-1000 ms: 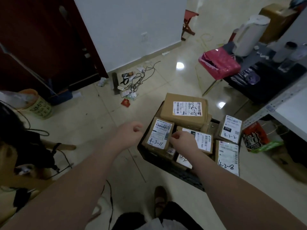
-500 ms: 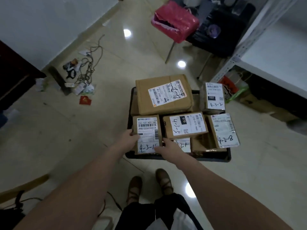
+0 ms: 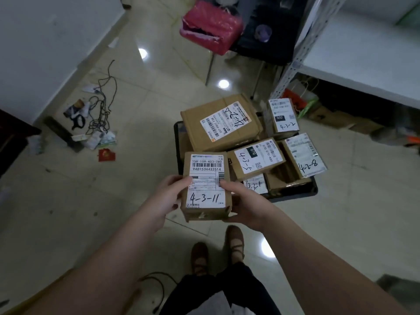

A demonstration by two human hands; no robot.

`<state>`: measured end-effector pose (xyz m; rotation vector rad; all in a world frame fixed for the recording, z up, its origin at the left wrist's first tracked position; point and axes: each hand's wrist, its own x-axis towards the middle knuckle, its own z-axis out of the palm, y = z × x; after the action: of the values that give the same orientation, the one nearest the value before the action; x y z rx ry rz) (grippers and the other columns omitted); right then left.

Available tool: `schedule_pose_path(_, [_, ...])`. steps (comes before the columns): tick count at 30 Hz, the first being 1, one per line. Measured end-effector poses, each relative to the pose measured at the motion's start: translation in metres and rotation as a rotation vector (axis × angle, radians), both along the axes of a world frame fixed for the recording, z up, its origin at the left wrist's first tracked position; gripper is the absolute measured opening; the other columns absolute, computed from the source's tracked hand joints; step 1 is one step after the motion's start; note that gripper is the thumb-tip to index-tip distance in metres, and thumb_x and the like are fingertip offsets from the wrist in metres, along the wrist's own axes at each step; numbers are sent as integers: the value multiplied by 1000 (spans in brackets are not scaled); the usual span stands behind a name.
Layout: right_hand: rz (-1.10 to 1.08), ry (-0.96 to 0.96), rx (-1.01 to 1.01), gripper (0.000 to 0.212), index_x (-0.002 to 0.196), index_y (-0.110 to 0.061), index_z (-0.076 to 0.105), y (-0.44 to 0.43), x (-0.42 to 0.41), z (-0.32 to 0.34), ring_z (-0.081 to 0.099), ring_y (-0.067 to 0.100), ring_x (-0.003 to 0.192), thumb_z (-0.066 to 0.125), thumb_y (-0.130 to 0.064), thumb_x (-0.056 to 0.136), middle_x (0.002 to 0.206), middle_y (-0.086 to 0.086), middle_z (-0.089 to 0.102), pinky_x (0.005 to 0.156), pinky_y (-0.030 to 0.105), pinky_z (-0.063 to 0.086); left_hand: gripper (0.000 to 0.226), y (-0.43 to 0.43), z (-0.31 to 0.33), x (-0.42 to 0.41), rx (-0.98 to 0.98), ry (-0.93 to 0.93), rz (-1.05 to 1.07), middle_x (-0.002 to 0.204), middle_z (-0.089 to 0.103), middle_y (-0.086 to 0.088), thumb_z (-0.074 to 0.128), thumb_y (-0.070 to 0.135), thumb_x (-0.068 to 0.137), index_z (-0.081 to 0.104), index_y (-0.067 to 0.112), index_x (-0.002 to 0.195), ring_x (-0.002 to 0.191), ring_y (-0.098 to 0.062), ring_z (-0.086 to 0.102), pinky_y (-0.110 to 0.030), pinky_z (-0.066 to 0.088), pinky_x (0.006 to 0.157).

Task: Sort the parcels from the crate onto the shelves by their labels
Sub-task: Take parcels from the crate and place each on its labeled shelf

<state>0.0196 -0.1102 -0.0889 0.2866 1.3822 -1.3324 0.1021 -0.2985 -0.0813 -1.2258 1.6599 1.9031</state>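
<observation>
parcel 4-3-11 [image 3: 206, 185] lifted from crate [image 3: 293, 195], both hands gripping

1. Black plastic crate [image 3: 295, 193]: mostly buried under parcels, only rim & bits of wall visible.
2. Small brown cardboard parcel w/ white label "4-3-1" [image 3: 255, 184]: largely covered by brown box marked "4-3-5" [image 3: 256, 161] & right hand [image 3: 245, 205].
3. Brown cardboard parcel marked "4-3-11" [image 3: 205, 185]: mid-label fine print too small to read; underside hidden, likewise most fingers of left hand [image 3: 167, 201].
4. White metal shelf unit [image 3: 363, 55]: cut off at top & right edges.
5. Large brown cardboard box atop pile [image 3: 221, 123]: label print blurred, illegible.

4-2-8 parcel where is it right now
Head view: the 4-2-8 parcel lies at the right end of the crate, beside the 4-3-5 parcel on its left, with the 4-3-2 parcel just beyond it.
</observation>
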Motion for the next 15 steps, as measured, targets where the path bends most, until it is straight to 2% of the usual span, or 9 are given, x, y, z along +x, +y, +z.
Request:
schedule_pose_path(2, [-84, 31, -66, 72, 129, -16, 58, 1, -4, 15, 68, 25, 106, 76, -47, 66, 112, 4, 73, 84, 45, 55, 28, 0, 26, -8, 30, 86, 41, 101, 69, -1, 62, 36, 89, 56, 23, 113, 98, -20, 63, -41, 50, 85])
schedule_pose_path(4, [-144, 85, -146, 64, 123, -16, 64, 6, -9, 30, 62, 31, 116, 74, -44, 66, 119, 9, 70, 99, 54, 49, 33, 4, 53, -17, 67, 183, 27, 102, 68, -2, 63, 35, 85, 56, 22, 115, 97, -19, 62, -35, 48, 73])
schedule_pose_path(6, [-193, 135, -206, 60, 120, -15, 66, 16, -14, 44, 58, 34, 121, 72, -43, 68, 124, 13, 67, 106, 55, 41, 52, 13, 75, -25, 107, 256, -16, 104, 69, -1, 68, 41, 73, 55, 23, 120, 100, -19, 62, -37, 48, 77])
schedule_pose_path(9, [-268, 204, -232, 88, 138, -7, 47, 40, -21, 59, 55, 37, 125, 76, -44, 64, 129, 15, 63, 107, 54, 40, 68, 28, 94, -35, 166, 286, -102, 108, 71, 1, 70, 44, 64, 52, 27, 128, 105, -17, 62, -43, 48, 88])
schedule_pose_path(12, [-354, 238, -286, 107, 144, -7, 34, 69, -22, 72, 55, 39, 125, 86, -44, 58, 133, 17, 60, 94, 48, 50, 67, 48, 105, -47, 204, 306, -234, 110, 72, 4, 70, 45, 66, 53, 30, 129, 110, -19, 61, -53, 38, 103])
schedule_pose_path(15, [-423, 271, -321, 104, 145, -8, 32, 103, -21, 87, 56, 42, 123, 86, -38, 62, 135, 19, 58, 89, 47, 52, 64, 77, 116, -60, 225, 339, -388, 109, 72, 2, 71, 44, 68, 53, 30, 127, 107, -22, 64, -52, 43, 101])
